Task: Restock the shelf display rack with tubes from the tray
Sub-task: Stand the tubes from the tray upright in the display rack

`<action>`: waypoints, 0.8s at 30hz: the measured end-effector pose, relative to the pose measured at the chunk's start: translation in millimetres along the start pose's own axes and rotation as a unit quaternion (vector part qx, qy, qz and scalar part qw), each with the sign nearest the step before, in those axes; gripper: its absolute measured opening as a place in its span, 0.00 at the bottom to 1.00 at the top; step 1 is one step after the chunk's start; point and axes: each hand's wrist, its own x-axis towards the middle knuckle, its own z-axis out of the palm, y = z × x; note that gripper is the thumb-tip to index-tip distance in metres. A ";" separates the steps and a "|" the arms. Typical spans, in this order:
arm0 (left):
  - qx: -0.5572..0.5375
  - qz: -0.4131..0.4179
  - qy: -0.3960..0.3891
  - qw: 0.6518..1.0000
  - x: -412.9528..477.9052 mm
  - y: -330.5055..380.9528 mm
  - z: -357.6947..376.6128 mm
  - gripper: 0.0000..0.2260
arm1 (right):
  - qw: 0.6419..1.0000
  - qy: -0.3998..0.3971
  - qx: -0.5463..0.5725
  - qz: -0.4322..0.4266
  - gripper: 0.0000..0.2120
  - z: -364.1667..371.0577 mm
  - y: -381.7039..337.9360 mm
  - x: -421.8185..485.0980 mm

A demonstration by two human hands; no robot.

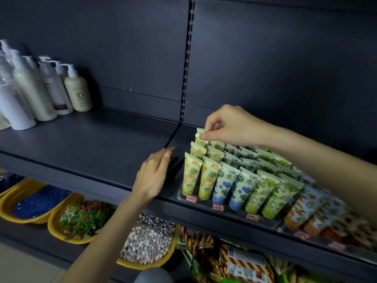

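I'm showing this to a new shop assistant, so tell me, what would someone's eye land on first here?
First, the bright printed tubes standing in rows in the clear display rack, right side of the dark shelf, where the right hand pinches the top of a yellow tube at the back left. Then the open left hand beside the rack, and the white pump bottles at far left.

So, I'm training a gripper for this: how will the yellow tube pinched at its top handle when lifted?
Probably light: the right hand holds the yellow tube by fingertips alone, at its flat crimped end. Likely soft, so it may swing from that pinch. Apt to tip too: neighbouring tubes stand cap-down, leaning in the clear rack.
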 end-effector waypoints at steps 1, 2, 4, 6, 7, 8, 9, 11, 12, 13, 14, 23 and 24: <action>-0.042 0.005 0.020 0.999 -4.2 1.0 -1.9 0.26 | 1.000 0.009 0.006 -0.004 0.09 -5.9 -0.3 -5.4; -0.079 0.009 0.036 0.996 -10.7 3.0 -3.3 0.27 | 1.000 0.016 0.014 -0.010 0.08 -12.2 0.2 -12.2; -0.120 0.025 0.039 0.992 -28.8 10.9 -4.3 0.29 | 0.999 0.018 0.030 -0.018 0.07 -21.9 3.9 -29.2; -0.101 0.047 0.005 0.994 -50.0 20.6 -1.9 0.30 | 0.999 0.003 0.031 -0.022 0.07 -24.3 9.3 -47.0; -0.083 0.056 -0.013 0.995 -58.6 24.3 1.3 0.30 | 0.999 -0.003 0.027 -0.025 0.06 -23.2 12.2 -55.0; -0.071 0.058 -0.028 0.995 -65.0 26.8 5.1 0.30 | 0.999 -0.005 0.021 -0.027 0.06 -21.7 15.0 -61.7; -0.063 0.051 -0.042 0.996 -68.8 27.5 8.4 0.31 | 1.000 -0.002 0.016 -0.026 0.06 -20.4 18.0 -66.8; -0.050 0.031 -0.066 0.996 -71.1 24.3 13.7 0.37 | 0.999 0.023 0.015 -0.017 0.05 -21.0 24.9 -72.9; -0.043 0.018 -0.077 0.996 -70.6 20.5 15.7 0.40 | 0.999 0.039 0.016 -0.011 0.05 -22.9 28.9 -74.1; -0.038 0.009 -0.087 0.995 -70.1 17.3 17.3 0.41 | 0.999 0.053 0.013 -0.004 0.05 -25.4 33.0 -74.3; -0.036 0.007 -0.094 0.995 -69.3 14.1 19.2 0.42 | 0.998 0.061 0.007 0.003 0.05 -28.0 37.3 -74.0; 0.019 0.006 -0.118 0.993 -58.6 1.5 28.4 0.50 | 0.997 0.001 -0.069 0.034 0.05 -23.0 54.0 -60.5; 0.019 0.004 -0.122 0.992 -57.1 -2.3 29.8 0.49 | 0.997 -0.004 -0.073 0.035 0.06 -21.5 54.3 -59.7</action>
